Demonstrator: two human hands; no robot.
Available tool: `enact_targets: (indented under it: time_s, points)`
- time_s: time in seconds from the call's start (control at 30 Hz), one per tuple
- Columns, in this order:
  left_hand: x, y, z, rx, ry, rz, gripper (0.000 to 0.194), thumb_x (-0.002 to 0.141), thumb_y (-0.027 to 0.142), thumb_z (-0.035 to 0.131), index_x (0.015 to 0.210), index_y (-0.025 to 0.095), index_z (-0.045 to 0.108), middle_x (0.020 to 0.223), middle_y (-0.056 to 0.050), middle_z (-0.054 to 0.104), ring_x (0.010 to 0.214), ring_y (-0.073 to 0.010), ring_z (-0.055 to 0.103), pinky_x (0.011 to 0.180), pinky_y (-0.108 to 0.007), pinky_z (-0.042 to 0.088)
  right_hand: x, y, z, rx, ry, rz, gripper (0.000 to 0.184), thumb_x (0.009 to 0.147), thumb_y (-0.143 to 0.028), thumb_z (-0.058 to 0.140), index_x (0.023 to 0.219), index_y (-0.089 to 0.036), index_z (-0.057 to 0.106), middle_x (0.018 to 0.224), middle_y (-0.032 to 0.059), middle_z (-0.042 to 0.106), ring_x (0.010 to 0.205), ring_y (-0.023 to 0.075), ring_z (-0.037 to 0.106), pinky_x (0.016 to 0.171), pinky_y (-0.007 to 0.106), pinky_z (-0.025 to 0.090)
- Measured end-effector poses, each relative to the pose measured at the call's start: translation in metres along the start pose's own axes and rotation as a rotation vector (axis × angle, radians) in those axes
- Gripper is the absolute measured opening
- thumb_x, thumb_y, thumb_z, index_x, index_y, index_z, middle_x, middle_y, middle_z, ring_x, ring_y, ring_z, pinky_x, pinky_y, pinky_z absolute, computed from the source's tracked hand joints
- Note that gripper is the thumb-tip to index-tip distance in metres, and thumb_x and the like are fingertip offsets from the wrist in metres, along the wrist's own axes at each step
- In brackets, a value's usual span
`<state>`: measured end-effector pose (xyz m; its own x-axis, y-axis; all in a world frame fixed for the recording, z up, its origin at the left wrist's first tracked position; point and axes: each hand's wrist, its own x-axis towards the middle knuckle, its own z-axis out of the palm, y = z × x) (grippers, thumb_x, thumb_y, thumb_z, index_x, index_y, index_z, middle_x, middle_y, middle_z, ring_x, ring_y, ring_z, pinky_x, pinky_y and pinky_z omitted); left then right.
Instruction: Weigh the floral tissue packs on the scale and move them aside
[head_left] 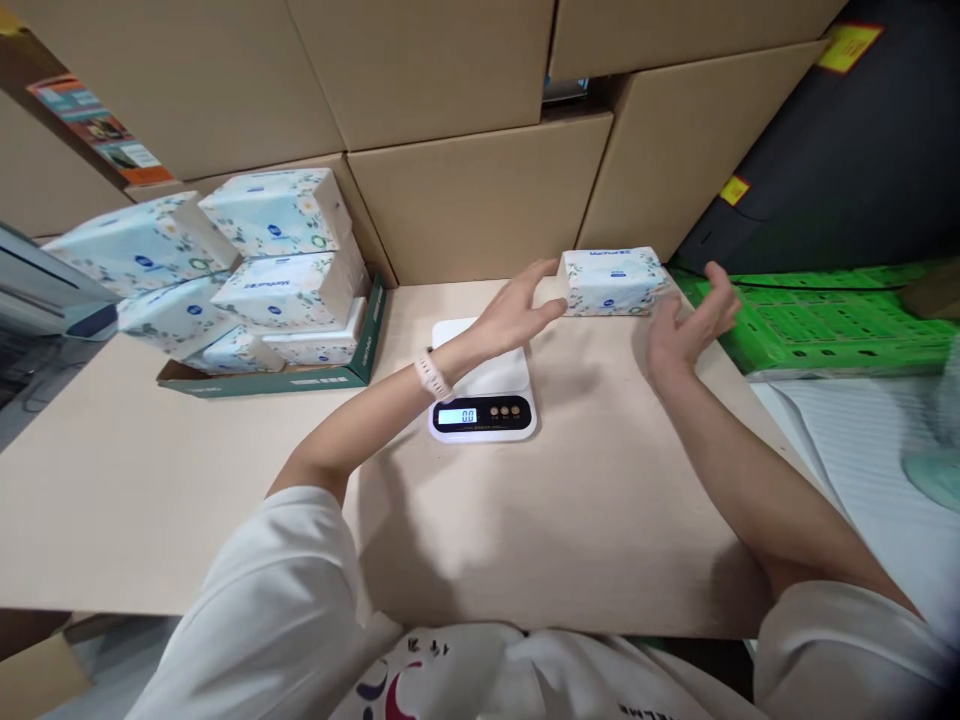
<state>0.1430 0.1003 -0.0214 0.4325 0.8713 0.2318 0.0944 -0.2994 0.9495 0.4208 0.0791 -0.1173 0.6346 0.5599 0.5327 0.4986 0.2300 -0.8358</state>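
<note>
A single white tissue pack (613, 281) with blue print lies on the beige table (225, 480) at the back, to the right of a small white digital scale (484, 385) whose display reads 0.0. My left hand (517, 310) reaches over the scale, fingers stretched out, with the fingertips at the pack's left end. My right hand (686, 325) hovers open just right of the pack, fingers spread, not clearly touching it. Nothing lies on the scale's plate.
A green cardboard tray (360, 350) at the left holds several stacked tissue packs (274, 250). Large cardboard boxes (480, 190) form a wall behind the table. A green crate (840, 320) sits at the right, with a white surface in front of it.
</note>
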Motion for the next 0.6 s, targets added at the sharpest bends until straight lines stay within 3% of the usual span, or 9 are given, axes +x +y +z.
enact_targets:
  time_s: [0.07,0.17,0.27,0.37,0.47,0.53,0.6]
  points:
    - [-0.042,0.029,-0.027,0.017,0.149,0.094,0.038,0.093,0.03,0.088,0.13,0.026,0.078,0.167,-0.009,0.067,0.176,-0.0409,0.038,0.147,-0.059,0.024,-0.008,-0.017,-0.004,-0.002,0.011,-0.107,0.038,0.104,-0.033,0.065,0.141,-0.031,0.065,0.168,0.0186,0.06,0.167,0.0422,0.04,0.144,0.066,0.013]
    - [-0.102,0.055,-0.085,0.183,0.47,0.2,0.021,0.097,0.031,0.086,0.117,0.027,0.079,0.153,-0.006,0.073,0.171,-0.0366,0.046,0.145,-0.053,0.032,-0.022,-0.039,-0.005,0.031,-0.065,-0.233,0.03,0.107,-0.042,0.065,0.136,-0.036,0.068,0.168,0.0137,0.063,0.165,0.0426,0.043,0.144,0.068,0.016]
    - [-0.144,0.054,-0.155,0.458,0.809,0.374,0.013,0.104,0.028,0.077,0.117,0.025,0.077,0.133,-0.003,0.077,0.148,-0.0286,0.065,0.135,-0.047,0.047,-0.04,-0.069,0.005,0.11,-0.163,-0.291,0.023,0.104,-0.04,0.069,0.126,-0.036,0.072,0.163,0.0112,0.068,0.16,0.0425,0.049,0.144,0.068,0.021]
    - [-0.168,0.04,-0.217,0.553,1.077,0.365,0.011,0.107,0.019,0.07,0.117,0.024,0.072,0.124,0.001,0.077,0.13,-0.0219,0.07,0.121,-0.039,0.057,-0.064,-0.118,0.032,0.259,-0.307,-0.189,0.016,0.1,-0.036,0.064,0.108,-0.031,0.078,0.132,0.0112,0.081,0.135,0.0368,0.068,0.135,0.068,0.041]
    - [-0.18,0.025,-0.255,0.516,1.161,0.207,0.019,0.109,0.016,0.065,0.126,0.022,0.069,0.137,-0.002,0.075,0.137,-0.0217,0.067,0.122,-0.036,0.054,-0.091,-0.183,0.079,0.396,-0.659,0.025,0.016,0.093,-0.031,0.065,0.1,-0.027,0.079,0.112,0.0043,0.083,0.118,0.0282,0.074,0.124,0.058,0.054]
    - [-0.183,0.014,-0.27,0.426,1.148,0.095,0.026,0.111,0.02,0.061,0.136,0.019,0.067,0.149,-0.009,0.072,0.145,-0.024,0.065,0.127,-0.036,0.051,-0.108,-0.225,0.118,0.445,-0.88,0.167,0.018,0.094,-0.032,0.066,0.104,-0.025,0.079,0.121,0.0039,0.083,0.124,0.0251,0.074,0.124,0.052,0.054]
    - [-0.181,0.0,-0.28,0.296,1.108,0.013,0.029,0.112,0.028,0.059,0.139,0.019,0.067,0.155,-0.014,0.069,0.15,-0.0272,0.064,0.129,-0.037,0.049,-0.122,-0.257,0.159,0.458,-0.996,0.291,0.018,0.098,-0.036,0.068,0.106,-0.024,0.078,0.127,0.0055,0.082,0.128,0.0243,0.072,0.127,0.05,0.053]
